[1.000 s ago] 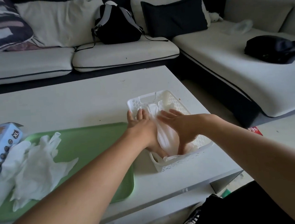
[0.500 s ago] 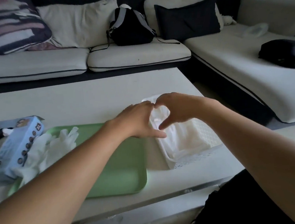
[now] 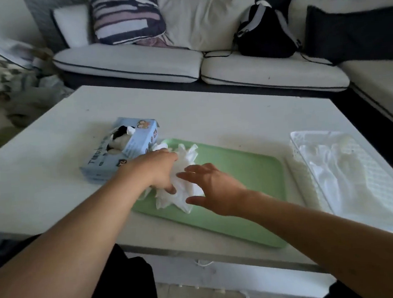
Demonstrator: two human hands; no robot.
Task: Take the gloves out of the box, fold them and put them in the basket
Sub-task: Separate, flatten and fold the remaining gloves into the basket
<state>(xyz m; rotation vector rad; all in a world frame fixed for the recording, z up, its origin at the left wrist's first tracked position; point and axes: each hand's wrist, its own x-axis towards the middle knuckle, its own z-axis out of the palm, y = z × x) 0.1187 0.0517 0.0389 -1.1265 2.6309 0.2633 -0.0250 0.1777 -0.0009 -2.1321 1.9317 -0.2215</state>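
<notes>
On the flat green plastic tray, the left hand grips the thin white disposable gloves; the right hand hovers spread, holding nothing. Risk: flimsy gloves cling together, so several might lift at once and mess up the fold.

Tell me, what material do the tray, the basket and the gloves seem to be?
Tray: likely plastic, smooth matte green, moulded rounded rim. Basket: likely white plastic, its walls perforated in a grid. Gloves: thin, crinkled white film, perhaps disposable plastic or latex; I cannot tell which.
</notes>
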